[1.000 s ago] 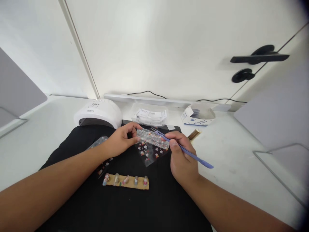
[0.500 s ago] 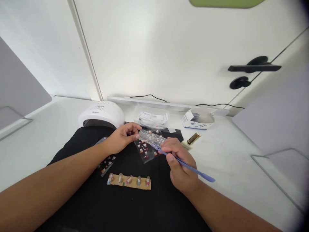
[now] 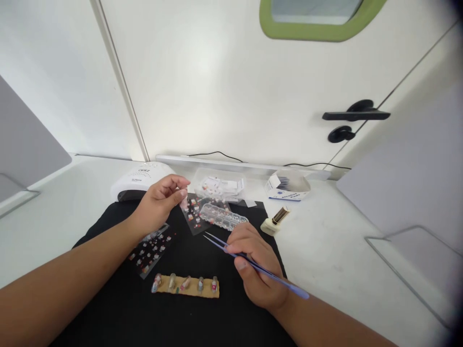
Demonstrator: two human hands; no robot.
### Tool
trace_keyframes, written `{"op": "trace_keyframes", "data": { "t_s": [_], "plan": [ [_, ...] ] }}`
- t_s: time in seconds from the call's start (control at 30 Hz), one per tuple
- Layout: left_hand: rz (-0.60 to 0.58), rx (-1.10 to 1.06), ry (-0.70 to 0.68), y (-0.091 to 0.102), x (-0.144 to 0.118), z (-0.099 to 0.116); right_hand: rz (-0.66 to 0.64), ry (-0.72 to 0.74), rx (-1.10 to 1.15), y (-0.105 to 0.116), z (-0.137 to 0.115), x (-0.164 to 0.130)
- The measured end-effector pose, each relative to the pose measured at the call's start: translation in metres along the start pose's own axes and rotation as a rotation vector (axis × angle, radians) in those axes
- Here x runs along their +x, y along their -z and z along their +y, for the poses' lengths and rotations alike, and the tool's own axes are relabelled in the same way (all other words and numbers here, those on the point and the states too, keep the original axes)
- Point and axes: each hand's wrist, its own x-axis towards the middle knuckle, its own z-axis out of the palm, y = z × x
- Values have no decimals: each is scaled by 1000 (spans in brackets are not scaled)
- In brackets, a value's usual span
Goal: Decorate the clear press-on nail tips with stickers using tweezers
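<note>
My left hand (image 3: 159, 201) is closed in a pinch at the upper left corner of a clear sticker sheet (image 3: 195, 218) with small cartoon figures; its fingertips partly hide the contact. My right hand (image 3: 258, 265) holds blue tweezers (image 3: 265, 272), their fine tips slightly apart with nothing visible between them. Beyond the tips lies a clear compartment case (image 3: 222, 216) of tiny bits, overlapping the sheet. A second sticker sheet (image 3: 152, 253) lies under my left wrist. Nearer me, a tan strip (image 3: 193, 285) carries several decorated false nails (image 3: 214, 284).
A white nail lamp (image 3: 141, 179) stands back left on the black mat's (image 3: 188, 323) far side. Behind are a clear tray (image 3: 222, 190) of packets and an open alcohol pad box (image 3: 288, 187). A gold-capped polish bottle (image 3: 271, 225) stands at the mat's right edge.
My left hand has left the compartment case and moved left to the sheet, which has shifted. My right hand and the tweezers have drawn back from the case. The view has tilted upward.
</note>
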Motion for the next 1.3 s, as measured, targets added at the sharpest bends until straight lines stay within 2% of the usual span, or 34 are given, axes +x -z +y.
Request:
{"op": "trace_keyframes", "data": {
  "t_s": [0.13, 0.27, 0.37, 0.57, 0.67, 0.73, 0.87, 0.97, 1.13, 1.3],
  "plan": [
    [-29, 46, 14, -4, -4, -11, -20, 19, -13, 3, -1, 4],
    [-7, 79, -11, 2, -3, -13, -40, 74, -43, 4, -3, 7],
    [48, 93, -52, 13, -1, 3, 26, 73, -26, 2, -7, 6],
    [227, -11, -117, 51, -11, 51, 348, -83, 153, -3, -17, 5],
    [318, -104, -106, 63, -28, 63, 376, -72, 224, -3, -29, 10],
    [336, -153, -83, 65, -43, 65, 358, -34, 256, -5, -41, 15],
    [234, -203, -5, 56, -69, 59, 318, 28, 297, -17, -71, 26],
    [131, -218, 28, 46, -82, 51, 314, -9, 402, -29, -84, 33],
    [-52, -216, 35, 31, -97, 44, 275, -129, 502, -41, -78, 28],
    [-182, -180, 24, 27, -102, 37, 191, -209, 537, -45, -68, 13]
  ]
}}
